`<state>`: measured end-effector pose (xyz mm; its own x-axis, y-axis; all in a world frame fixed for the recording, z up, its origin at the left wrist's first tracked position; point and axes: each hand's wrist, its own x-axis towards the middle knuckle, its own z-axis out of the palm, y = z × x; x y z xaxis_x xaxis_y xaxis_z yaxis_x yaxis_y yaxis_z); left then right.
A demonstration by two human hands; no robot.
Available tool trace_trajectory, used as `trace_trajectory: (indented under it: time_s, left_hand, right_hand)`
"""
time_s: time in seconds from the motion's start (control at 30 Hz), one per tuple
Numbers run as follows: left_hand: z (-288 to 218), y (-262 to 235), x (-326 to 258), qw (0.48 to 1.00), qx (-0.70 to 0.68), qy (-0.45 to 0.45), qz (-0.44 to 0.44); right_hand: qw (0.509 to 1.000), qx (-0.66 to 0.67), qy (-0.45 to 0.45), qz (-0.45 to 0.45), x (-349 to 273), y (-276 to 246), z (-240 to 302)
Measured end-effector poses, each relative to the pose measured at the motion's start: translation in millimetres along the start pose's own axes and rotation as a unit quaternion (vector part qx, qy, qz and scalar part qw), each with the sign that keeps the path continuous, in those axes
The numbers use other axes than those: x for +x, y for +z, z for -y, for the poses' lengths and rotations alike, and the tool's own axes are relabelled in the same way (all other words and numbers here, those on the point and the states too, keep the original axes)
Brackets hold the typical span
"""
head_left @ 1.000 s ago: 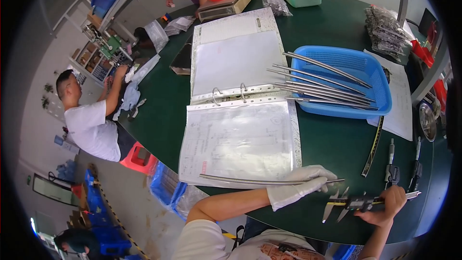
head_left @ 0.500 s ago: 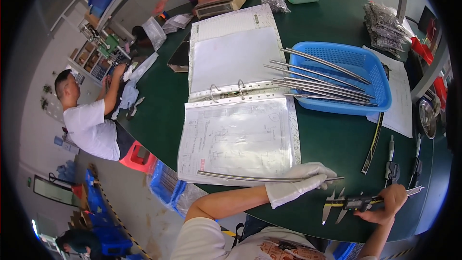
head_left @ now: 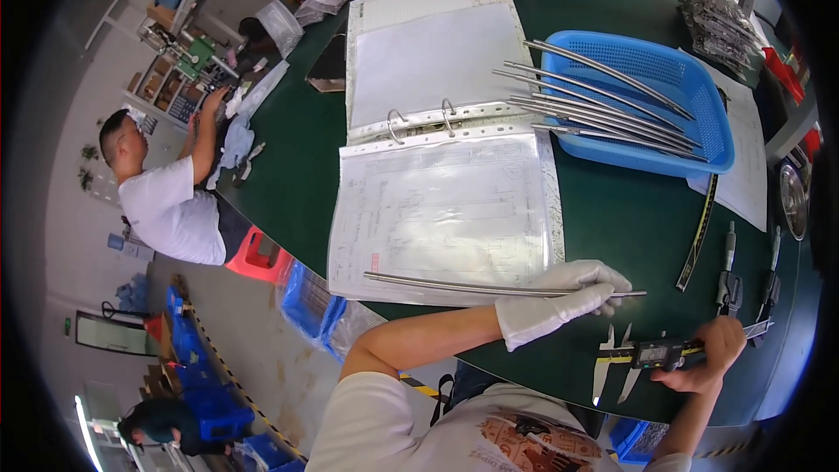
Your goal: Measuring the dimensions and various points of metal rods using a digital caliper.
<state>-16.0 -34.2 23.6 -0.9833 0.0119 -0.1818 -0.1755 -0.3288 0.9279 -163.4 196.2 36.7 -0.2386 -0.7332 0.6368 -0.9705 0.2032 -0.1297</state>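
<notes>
My left hand (head_left: pixel 568 297), in a white glove, is closed round a thin metal rod (head_left: pixel 446 285) near its right end. The rod lies across the lower edge of an open ring binder (head_left: pixel 446 210) with a drawing in a clear sleeve. Bare, my right hand (head_left: pixel 710 357) grips a digital caliper (head_left: pixel 651 355) by its slider and beam. The caliper's jaws are parted with nothing between them, just below the rod's right end and apart from it. Beyond my hands, several similar rods (head_left: pixel 603 114) rest in a blue plastic basket (head_left: pixel 642 162), sticking out over its left rim.
Two micrometers (head_left: pixel 730 275) (head_left: pixel 771 280) and a tape-like strip (head_left: pixel 699 232) lie at the right of the green table (head_left: pixel 612 227). Bagged parts (head_left: pixel 712 26) are piled at the far right. A co-worker in a white shirt (head_left: pixel 170 201) sits at the left.
The view has tilted, so table items appear higher. Both hands keep their holds on the rod and the caliper, whose jaws stay parted.
</notes>
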Motion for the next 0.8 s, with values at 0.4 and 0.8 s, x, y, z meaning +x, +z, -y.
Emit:
trace_trajectory:
  time_s: [0.4,0.8]
  left_hand:
    - [-5,3,-1,0.999,-0.040,0.000,-0.026]
    - [0,-2,-4,0.998,-0.042,0.018,-0.047]
  right_hand:
    - [0.999,0.010,0.027,0.026,10,-3,0]
    - [0.997,0.031,0.063,0.038,7,-4,-6]
